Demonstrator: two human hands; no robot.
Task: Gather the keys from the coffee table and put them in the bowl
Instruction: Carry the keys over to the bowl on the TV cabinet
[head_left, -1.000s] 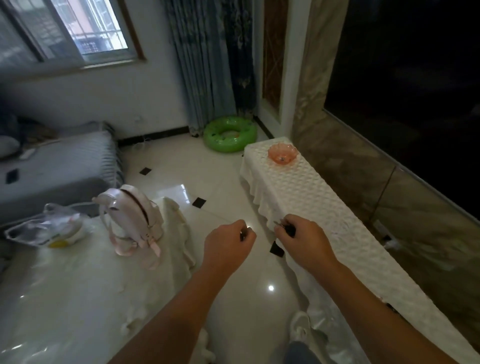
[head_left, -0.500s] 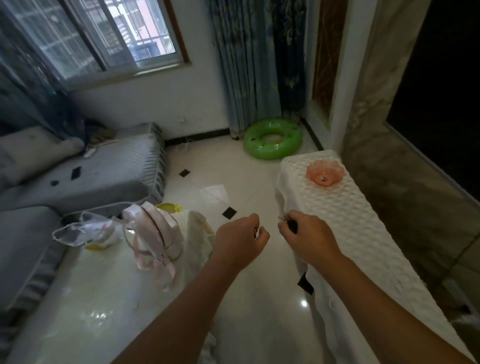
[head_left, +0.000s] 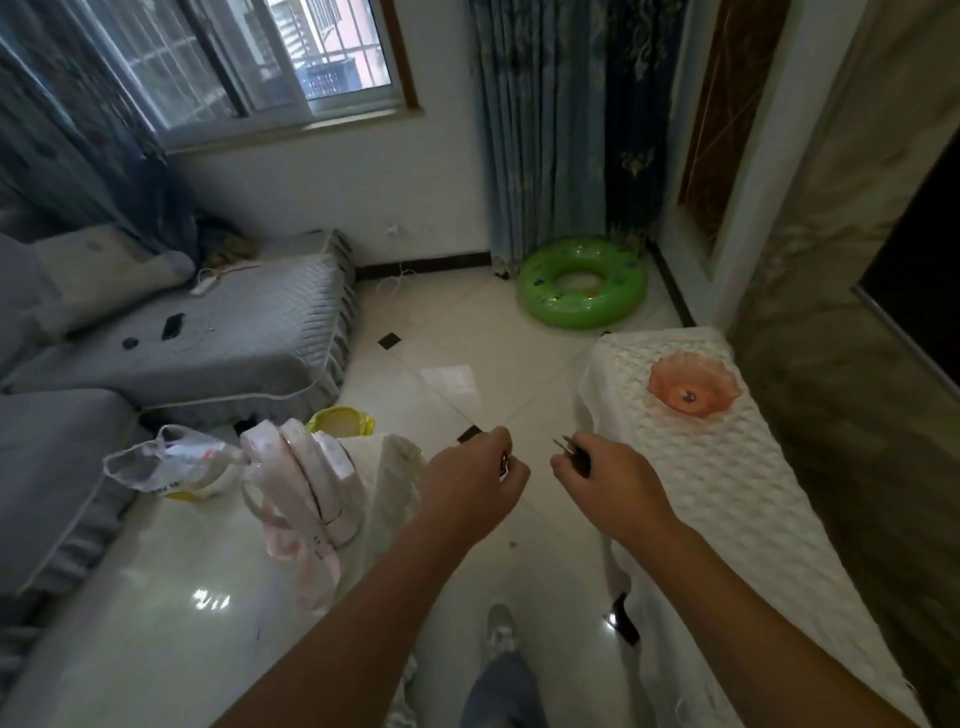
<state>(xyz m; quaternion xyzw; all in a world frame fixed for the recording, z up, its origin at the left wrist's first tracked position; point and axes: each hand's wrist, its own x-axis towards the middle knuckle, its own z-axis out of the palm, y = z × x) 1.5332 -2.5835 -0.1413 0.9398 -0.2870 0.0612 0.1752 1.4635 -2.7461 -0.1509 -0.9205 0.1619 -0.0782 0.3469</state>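
Both hands were up and busy in mid-air, over the floor between two pieces of furniture. Left hand (head_left: 470, 480) was curled into a loose fist, and something small and dark with a pale glint peeked out at the thumb side, most likely a key (head_left: 503, 462), though it was too small to call for certain. Right hand (head_left: 610, 486) was pinched shut on a dark bunch of keys (head_left: 575, 453), with metal blades poking out to the left past the fingers. So both hands were closed on their loads and held apart from each other, neither touching any surface.

Off to the left sat the glossy coffee tabletop (head_left: 156, 597), carrying a pink backpack (head_left: 306, 483) and a crumpled plastic bag (head_left: 161, 462); no keys showed on the part in view, so the gathering looked finished or close to it.

Ahead and to the right, the pink glass bowl (head_left: 693, 382) sat at the far end of a long cabinet under a white quilted cover (head_left: 727, 493), well apart from both hands. Something small and dark already lay in its middle, possibly a key, hard to tell.

By my reckoning, pickup was done and delivery was left: carry forward, reach over the bowl, let go from each hand.
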